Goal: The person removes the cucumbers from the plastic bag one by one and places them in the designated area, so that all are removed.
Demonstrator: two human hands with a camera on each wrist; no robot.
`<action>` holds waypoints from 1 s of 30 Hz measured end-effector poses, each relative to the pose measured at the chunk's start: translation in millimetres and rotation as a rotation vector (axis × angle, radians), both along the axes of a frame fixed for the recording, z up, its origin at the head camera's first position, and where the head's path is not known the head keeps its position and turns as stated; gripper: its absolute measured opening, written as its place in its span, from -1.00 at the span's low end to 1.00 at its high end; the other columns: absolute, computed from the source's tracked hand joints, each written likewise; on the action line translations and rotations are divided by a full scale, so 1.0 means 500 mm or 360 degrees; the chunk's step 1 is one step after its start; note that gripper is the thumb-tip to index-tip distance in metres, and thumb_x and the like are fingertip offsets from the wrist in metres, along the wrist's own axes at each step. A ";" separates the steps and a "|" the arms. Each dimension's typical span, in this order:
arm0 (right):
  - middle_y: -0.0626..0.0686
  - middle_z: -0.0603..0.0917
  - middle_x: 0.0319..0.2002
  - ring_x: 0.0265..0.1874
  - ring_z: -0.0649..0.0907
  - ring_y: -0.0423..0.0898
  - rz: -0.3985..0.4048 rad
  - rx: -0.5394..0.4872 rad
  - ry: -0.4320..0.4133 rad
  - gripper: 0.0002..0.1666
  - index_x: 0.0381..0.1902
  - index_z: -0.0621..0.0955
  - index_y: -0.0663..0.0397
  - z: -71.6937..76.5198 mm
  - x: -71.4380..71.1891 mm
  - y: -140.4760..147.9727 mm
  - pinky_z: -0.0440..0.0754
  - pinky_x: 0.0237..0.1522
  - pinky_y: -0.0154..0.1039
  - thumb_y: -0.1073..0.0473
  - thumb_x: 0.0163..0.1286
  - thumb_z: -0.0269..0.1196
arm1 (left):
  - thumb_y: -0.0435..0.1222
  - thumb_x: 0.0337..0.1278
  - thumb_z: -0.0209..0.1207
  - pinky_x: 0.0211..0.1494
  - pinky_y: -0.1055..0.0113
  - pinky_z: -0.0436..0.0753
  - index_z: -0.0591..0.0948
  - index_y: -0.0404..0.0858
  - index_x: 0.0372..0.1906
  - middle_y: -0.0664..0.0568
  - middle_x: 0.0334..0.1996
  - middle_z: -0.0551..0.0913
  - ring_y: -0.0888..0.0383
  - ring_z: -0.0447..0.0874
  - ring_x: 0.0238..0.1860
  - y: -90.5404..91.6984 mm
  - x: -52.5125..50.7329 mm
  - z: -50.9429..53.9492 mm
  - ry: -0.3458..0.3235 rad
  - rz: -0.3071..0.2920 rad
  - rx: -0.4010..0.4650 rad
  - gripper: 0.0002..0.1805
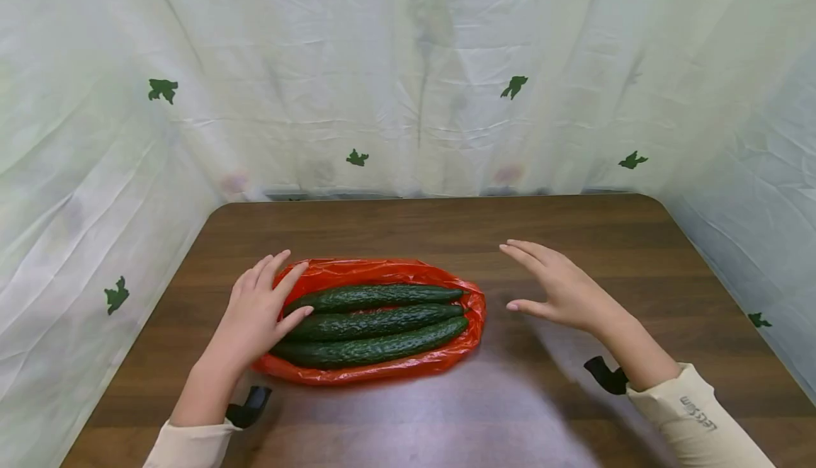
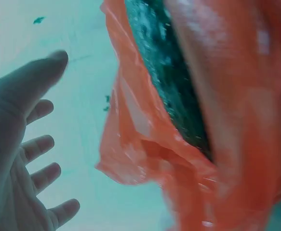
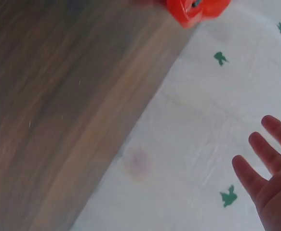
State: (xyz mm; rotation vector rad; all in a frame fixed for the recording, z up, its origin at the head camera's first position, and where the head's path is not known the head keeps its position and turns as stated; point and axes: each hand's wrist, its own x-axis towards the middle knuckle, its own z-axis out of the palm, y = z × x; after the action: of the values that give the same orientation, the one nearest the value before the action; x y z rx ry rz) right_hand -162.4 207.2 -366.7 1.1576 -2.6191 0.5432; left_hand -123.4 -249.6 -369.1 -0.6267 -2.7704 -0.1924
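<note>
The left hand (image 1: 251, 316), its grip spread and holding nothing, is over the left end of the red plastic bag (image 1: 376, 271); contact is hard to judge. On the counter (image 1: 395, 231), three cucumbers (image 1: 382, 321) lie lengthwise inside; the bag's rim would keep them together. Rightmost, the right hand (image 1: 564, 291) is empty, its grip spread, beside the bag.

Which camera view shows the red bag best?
The head view: the red bag shows nearly whole around three cucumbers, partly behind the left hand. The left wrist view crops it close-up; the right wrist view catches only a scrap at the top edge.
</note>
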 end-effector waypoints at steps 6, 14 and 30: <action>0.09 0.31 0.23 0.17 0.33 0.05 0.0047 -0.0037 -0.0044 -0.05 0.32 0.20 0.05 -0.011 0.008 -0.028 0.32 0.11 0.06 -0.16 0.06 0.31 | -0.19 -0.07 0.28 0.05 -0.32 0.19 0.37 -0.24 0.18 -0.31 0.20 0.16 -0.33 0.09 0.16 -0.023 0.004 -0.025 -0.0140 0.0151 0.0170 -0.36; 0.02 0.35 0.21 0.14 0.37 -0.01 0.0094 -0.0056 -0.0132 -0.09 0.32 0.20 -0.02 -0.036 0.013 -0.073 0.35 0.09 0.02 -0.18 0.09 0.27 | -0.26 0.03 0.22 -0.01 -0.33 0.26 0.43 -0.26 0.13 -0.35 0.14 0.21 -0.38 0.16 0.08 -0.049 0.009 -0.050 -0.0384 0.0254 0.0379 -0.50; -0.04 0.36 0.21 0.21 0.31 -0.07 0.0257 -0.0144 -0.0573 -0.21 0.29 0.25 0.04 -0.092 0.016 -0.151 0.30 0.16 -0.05 -0.06 0.16 0.25 | -0.28 0.11 0.15 0.04 -0.26 0.28 0.36 -0.29 0.19 -0.36 0.09 0.29 -0.33 0.30 0.06 -0.072 -0.002 -0.080 -0.0616 0.0248 0.0467 -0.48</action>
State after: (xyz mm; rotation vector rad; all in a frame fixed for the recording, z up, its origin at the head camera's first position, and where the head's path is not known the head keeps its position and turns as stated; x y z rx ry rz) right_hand -154.2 131.9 -412.8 1.3589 -2.7671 0.9744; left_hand -124.3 -285.4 -408.8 -0.3231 -3.0476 -0.7399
